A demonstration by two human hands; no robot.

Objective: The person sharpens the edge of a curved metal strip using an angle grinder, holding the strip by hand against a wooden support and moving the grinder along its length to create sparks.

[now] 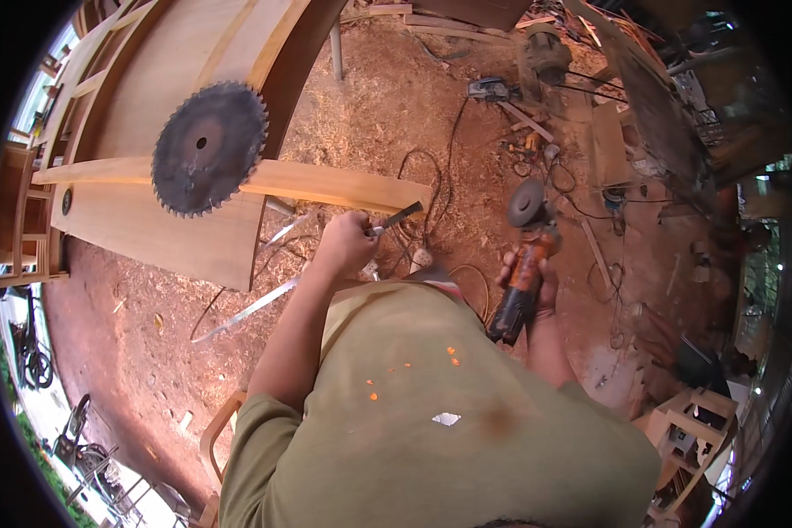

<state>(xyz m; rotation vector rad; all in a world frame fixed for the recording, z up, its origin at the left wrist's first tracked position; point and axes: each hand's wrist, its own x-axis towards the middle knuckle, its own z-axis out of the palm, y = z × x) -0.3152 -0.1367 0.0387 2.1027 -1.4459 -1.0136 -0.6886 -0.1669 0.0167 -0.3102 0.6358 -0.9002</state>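
My left hand is closed on the handle of a small flat dark blade, which points up to the right near the end of a wooden batten. In my right hand is an orange and black angle grinder, held upright with a grey disc at its top. A large toothed circular saw blade lies on the batten and a wooden panel at the upper left.
The sawdust-covered floor holds cables, long pale strips and power tools. A motor and worn boards stand at upper right. Bicycle-like vehicles are at lower left, a wooden frame at lower right.
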